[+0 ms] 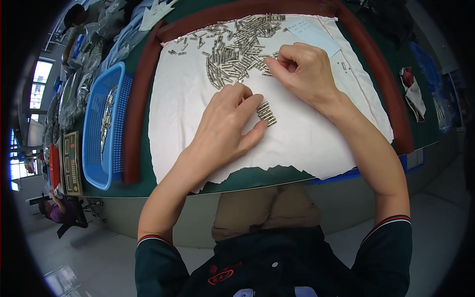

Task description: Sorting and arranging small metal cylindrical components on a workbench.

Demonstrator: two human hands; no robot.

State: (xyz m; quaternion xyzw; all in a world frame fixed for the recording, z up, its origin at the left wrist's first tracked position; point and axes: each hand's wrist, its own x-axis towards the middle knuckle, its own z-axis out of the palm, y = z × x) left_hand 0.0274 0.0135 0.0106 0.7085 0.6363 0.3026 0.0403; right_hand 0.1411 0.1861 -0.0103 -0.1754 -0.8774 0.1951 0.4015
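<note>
A small row of shiny metal pins [267, 114] lies side by side on the white cloth [307, 148]. My left hand [217, 121] rests at its left side, index finger and thumb curved about the row's two ends and touching it. Beyond it, a large loose heap of the same short cylindrical pins [230, 54] spreads over the far part of the cloth. My right hand [309, 74] is at the heap's right edge with fingers curled and thumb bent in; whether a pin sits between its fingertips is hidden.
A dark red padded border [141, 109] frames the cloth on three sides. To its left stands a blue perforated basket [118, 123] with metal parts inside. A light blue paper slip [316, 37] lies at the far right, near single pins. Other people are at the far left.
</note>
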